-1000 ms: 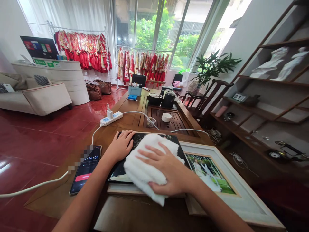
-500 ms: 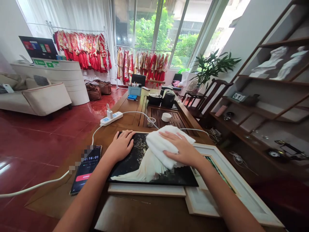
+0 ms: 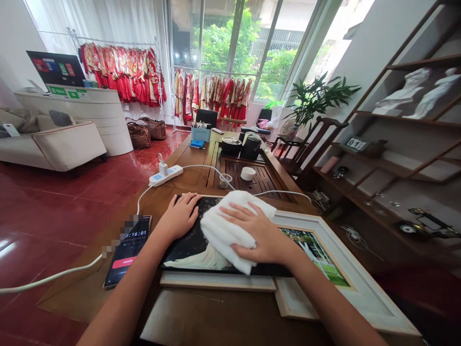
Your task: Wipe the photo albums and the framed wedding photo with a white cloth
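Note:
A black picture panel [image 3: 183, 250] with a pale flowing dress shape on it lies on top of a light-framed piece [image 3: 216, 282]. My left hand [image 3: 182, 214] rests flat and open on the panel's upper left part, fingers stretched out. With my right hand [image 3: 257, 230] I hold a folded white towel [image 3: 219, 230] against the panel; the palm presses from above, fingers a little spread. The towel hides the panel's middle and upper right. Beneath my right forearm a larger white picture frame [image 3: 367, 278] holds a colour photo [image 3: 320, 254], partly covered.
Left of the panel lies a phone [image 3: 127, 250] with a lit screen. A white power strip [image 3: 165, 176] and its cable cross the wooden table [image 3: 187, 317]. Farther back are a white cup [image 3: 248, 173], a glass jar [image 3: 225, 181] and a black kettle [image 3: 251, 146].
My right hand has slid the towel left and toward me across the panel, uncovering more of the colour photo on the right. My left hand has stayed in place.

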Demonstrator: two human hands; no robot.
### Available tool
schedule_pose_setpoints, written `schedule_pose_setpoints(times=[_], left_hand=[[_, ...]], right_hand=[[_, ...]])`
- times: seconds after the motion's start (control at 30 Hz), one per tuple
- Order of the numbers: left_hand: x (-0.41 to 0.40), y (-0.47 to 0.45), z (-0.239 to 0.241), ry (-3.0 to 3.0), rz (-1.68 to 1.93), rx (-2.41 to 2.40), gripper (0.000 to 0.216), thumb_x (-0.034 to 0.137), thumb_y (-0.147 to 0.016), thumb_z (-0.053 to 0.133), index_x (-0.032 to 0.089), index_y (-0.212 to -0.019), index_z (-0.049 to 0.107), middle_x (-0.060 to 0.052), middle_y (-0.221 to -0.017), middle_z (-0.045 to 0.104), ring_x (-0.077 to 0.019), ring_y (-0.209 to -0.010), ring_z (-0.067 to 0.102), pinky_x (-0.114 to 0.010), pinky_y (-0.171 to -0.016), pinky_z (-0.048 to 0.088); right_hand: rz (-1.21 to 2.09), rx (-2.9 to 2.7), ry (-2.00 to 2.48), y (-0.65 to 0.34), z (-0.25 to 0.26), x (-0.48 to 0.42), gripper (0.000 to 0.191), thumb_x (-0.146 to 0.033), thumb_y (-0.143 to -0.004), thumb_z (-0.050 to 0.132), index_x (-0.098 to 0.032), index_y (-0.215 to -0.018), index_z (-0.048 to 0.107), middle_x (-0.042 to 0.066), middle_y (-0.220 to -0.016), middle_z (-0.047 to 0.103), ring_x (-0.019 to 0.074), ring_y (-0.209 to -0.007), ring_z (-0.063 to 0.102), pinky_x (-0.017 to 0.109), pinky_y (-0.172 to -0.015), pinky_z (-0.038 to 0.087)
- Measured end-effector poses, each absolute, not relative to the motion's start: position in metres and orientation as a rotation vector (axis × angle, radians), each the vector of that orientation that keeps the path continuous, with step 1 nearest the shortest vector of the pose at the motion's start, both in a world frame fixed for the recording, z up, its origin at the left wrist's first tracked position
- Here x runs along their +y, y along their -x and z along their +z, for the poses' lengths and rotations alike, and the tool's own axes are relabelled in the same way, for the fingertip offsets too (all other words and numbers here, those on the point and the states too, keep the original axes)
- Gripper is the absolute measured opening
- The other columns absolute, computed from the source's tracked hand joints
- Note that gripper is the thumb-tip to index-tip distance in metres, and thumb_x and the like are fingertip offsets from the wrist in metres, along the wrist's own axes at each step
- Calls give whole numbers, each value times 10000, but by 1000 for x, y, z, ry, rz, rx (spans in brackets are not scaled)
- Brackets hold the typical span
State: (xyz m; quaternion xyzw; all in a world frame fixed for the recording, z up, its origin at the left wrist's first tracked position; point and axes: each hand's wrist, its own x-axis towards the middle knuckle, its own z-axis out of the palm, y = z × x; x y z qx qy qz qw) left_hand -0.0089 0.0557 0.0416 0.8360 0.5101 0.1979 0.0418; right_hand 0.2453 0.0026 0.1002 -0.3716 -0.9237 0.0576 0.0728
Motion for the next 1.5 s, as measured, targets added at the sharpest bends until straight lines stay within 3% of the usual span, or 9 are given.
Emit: schedule_pose_setpoints(times=[0.23,0.67,0.97,1.2,1.5], left_hand=[[57,8,41,-2564,599,1566,421,285,-967,304,265,-1370,422,-55,-1430,458,-218,-1341,378,-521,-1140,215],[56,10,42,-2563,603,1554,415,320,-977,296,265,-1370,420,-63,-1433,456,-221,-1347,373,-539,-1144,197],[56,9,41,-2567,605,1563,423,310,-970,309,259,-1373,425,-64,-1431,459,-225,-1349,371,-524,-1145,206],[57,8,41,-2577,591,1561,431,278,-961,311,232,-1376,422,-75,-1439,450,-230,-1347,373,-537,-1140,216],[60,10,38,-2601,620,1517,424,280,-962,330,212,-1365,444,-84,-1418,470,-225,-1343,382,-504,-1163,196]], right_hand=[[307,-2849,954,-223,101,-9,791,-449,-723,583,-336,-1461,324,10,-1514,351,312,-1382,301,558,-1132,-12],[2,-2594,1356,-276,88,32,695,-454,-839,509,-271,-1477,303,82,-1485,395,317,-1363,344,608,-1076,214],[104,-2721,1188,-254,97,11,729,-437,-814,528,-289,-1484,282,61,-1497,374,318,-1380,311,610,-1105,99],[326,-2867,901,-223,102,-11,797,-430,-708,590,-327,-1457,337,14,-1514,350,312,-1387,290,539,-1132,-47],[235,-2816,1009,-237,99,2,772,-417,-753,577,-314,-1471,314,27,-1505,365,303,-1378,318,542,-1140,21]])
